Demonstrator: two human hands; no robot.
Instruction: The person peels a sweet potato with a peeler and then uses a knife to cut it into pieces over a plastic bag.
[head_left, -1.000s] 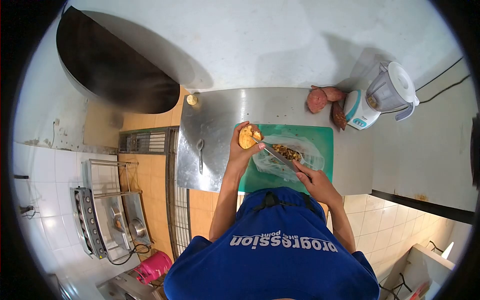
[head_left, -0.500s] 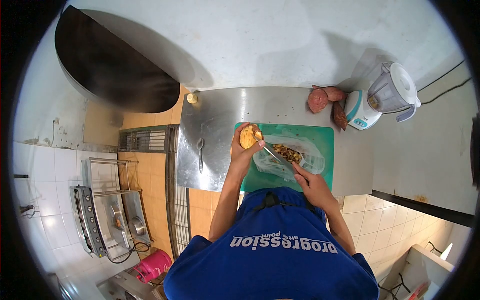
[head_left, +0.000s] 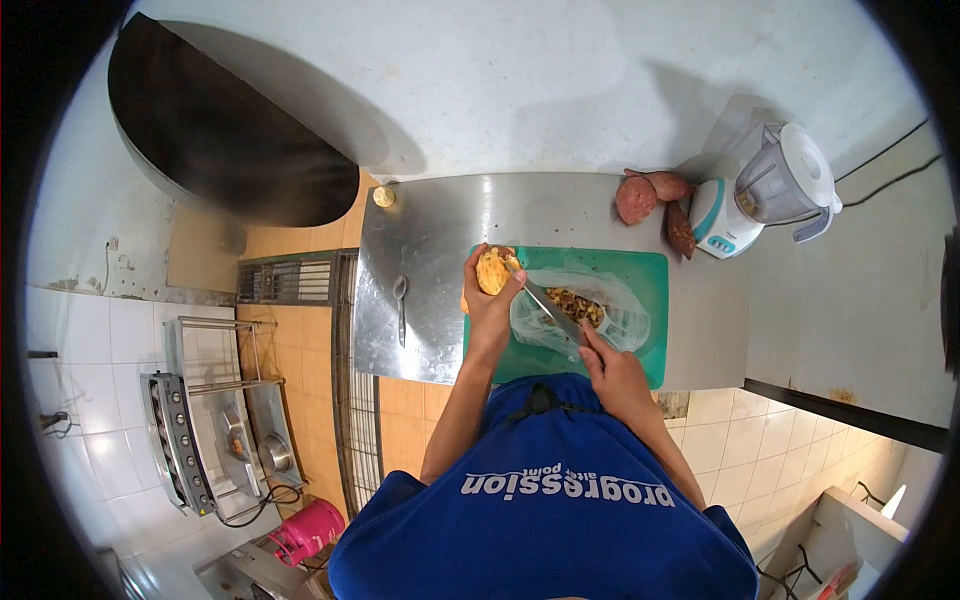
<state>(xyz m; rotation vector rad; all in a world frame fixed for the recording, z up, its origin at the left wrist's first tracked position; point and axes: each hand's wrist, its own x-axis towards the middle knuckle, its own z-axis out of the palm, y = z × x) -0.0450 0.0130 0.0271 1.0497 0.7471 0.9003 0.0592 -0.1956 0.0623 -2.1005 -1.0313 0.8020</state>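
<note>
My left hand (head_left: 488,308) is closed round a partly peeled sweet potato (head_left: 493,272), its flesh yellow-orange with some brown skin at the top. A kitchen knife (head_left: 552,308) is gripped in my right hand (head_left: 618,376); its tip end touches the sweet potato near my left thumb. Below the blade, a clear plastic bag (head_left: 625,318) lies spread on a green cutting board (head_left: 650,275). Dark and yellow peelings (head_left: 582,305) are heaped in the bag. Another yellowish piece is partly hidden beside my left wrist.
Several reddish unpeeled sweet potatoes (head_left: 636,201) lie at the back right beside a white and teal blender (head_left: 727,225). On the steel table (head_left: 430,215) are a spoon (head_left: 401,310) and a small pale yellow round thing (head_left: 384,196). A dark curved panel (head_left: 230,130) is at upper left.
My right hand and the knife have shifted slightly left and down. The sweet potato in my left hand has moved a little to the left.
</note>
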